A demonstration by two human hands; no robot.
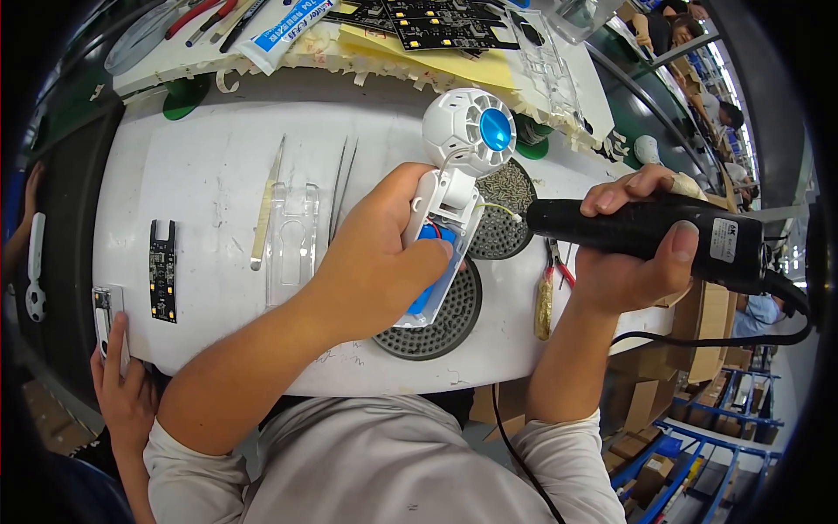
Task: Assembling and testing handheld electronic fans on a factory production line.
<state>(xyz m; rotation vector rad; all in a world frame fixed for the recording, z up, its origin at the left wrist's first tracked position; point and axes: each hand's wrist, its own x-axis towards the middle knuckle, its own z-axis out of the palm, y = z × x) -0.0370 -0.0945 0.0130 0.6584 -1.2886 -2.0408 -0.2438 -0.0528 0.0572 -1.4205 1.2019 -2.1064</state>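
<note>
Left hand (393, 253) wraps the white ball-headed housing (454, 192) above the bench, thumb across its blue battery (428, 301). Right hand (633, 262) encloses a black power driver (611, 225); whether its tip meets the housing's wire plug is unclear. Housing partly blocks two round trays (428, 353). Pliers (544, 310) right; left, tweezers (339, 185), clear shell (292, 240), circuit board (162, 275). Farther: tube (284, 33), co-worker's hand (124, 397).

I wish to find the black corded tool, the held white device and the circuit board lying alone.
Black corded tool (642, 229), head view: its body.
Held white device (455, 190), head view: its middle.
Circuit board (162, 275), head view: its centre.
</note>
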